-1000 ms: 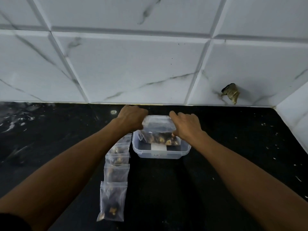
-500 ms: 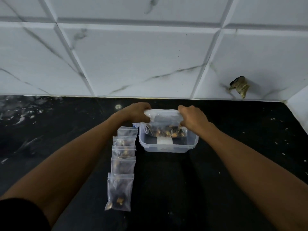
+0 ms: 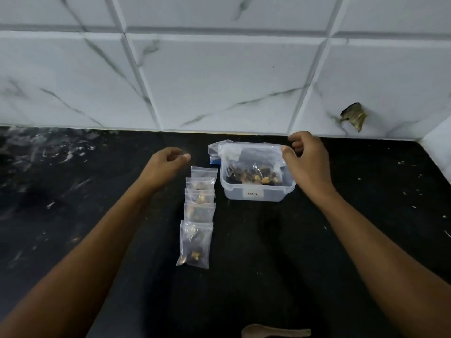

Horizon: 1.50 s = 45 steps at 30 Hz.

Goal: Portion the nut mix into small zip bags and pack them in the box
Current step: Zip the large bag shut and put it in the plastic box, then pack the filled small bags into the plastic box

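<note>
A clear plastic box stands on the black counter near the wall. A large zip bag of nut mix sits upright in it, its top sticking out above the rim. My right hand pinches the bag's top right corner with thumb and fingers. My left hand hovers left of the box with loosely curled fingers, holding nothing and apart from the bag. Several small zip bags with nuts lie in an overlapping row left of the box, the nearest one lying flat toward me.
A wooden spoon lies at the bottom edge of the view. The black counter ends at the white marble-tiled wall. A damaged spot in the wall shows at right. A small blue piece shows by the box's left rim.
My left hand has let go of the large bag's top and pulled away to the left. The right hand stays at the bag's right corner. The view has tilted downward.
</note>
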Motion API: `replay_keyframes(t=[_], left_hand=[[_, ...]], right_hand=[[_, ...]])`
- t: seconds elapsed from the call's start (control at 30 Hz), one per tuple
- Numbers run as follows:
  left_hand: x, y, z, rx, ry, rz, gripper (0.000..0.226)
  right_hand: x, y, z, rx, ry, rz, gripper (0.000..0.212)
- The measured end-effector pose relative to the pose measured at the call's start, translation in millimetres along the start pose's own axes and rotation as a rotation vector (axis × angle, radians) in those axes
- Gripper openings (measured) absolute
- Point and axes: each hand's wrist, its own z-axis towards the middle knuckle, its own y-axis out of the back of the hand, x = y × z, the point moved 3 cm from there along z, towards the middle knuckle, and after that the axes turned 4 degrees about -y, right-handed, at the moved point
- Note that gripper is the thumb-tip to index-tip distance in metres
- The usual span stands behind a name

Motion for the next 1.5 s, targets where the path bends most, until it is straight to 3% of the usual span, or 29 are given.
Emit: replay_keyframes(t=[0.1,0.17,0.27,0.4,0.57,0.77,0.9,1.0,1.1,1.2,1.33,1.5], left_hand=[[16.5,3.6,-52.9,-0.033,0.067,-0.077,0.039],[30.6,-2.9,-85.5,-0.048,0.139,-0.081,0.038],[45.0,-23.8,-126.4,0.000,0.266,-0.116,0.034],[51.5,-51.3,-167.2,0.024,0.415,-0.301,0.021],[54.8,-64.6,-185.2,0.003,0.462,-0.399,0.025],[43.0,-66.4,-188.9,-0.009,0.449,-0.451,0.026],[24.6,-64.6,-190.6,-0.030,0.276,-0.409,0.025],[-8.2,-65.2,-172.3,-0.010,0.103,-0.350,0.024],[-55.5,-67.2,-141.3,0.028,-0.111,-0.332,0.028],[-102.3,-73.6,-106.6,0.102,-0.212,-0.297,0.030],[-125.2,-102.6,-44.9,0.239,-0.126,-0.356,0.033],[-116.2,-138.2,5.6,0.318,0.004,-0.277,0.063]], right_hand=[[18.5,-20.5,-50.7,0.072,-0.048,0.158,0.013],[14.0,-55.1,-83.9,0.300,-0.235,0.238,0.010],[2.8,-106.1,-129.3,0.588,-0.520,0.227,0.030],[-4.2,-135.7,-168.9,0.651,-0.664,0.096,0.043],[4.1,-142.1,-186.0,0.675,-0.662,0.116,0.037],[16.7,-128.2,-196.8,0.779,-0.700,0.357,0.022],[35.5,-93.8,-189.5,0.872,-0.630,0.518,0.014],[46.4,-62.4,-157.6,0.855,-0.582,0.587,0.015],[51.9,-28.7,-108.4,0.740,-0.495,0.573,0.012],[50.4,2.0,-52.3,0.631,-0.438,0.528,0.017],[33.5,16.3,7.8,0.572,-0.451,0.464,0.018],[-1.7,-4.6,34.4,0.606,-0.469,0.212,0.017]])
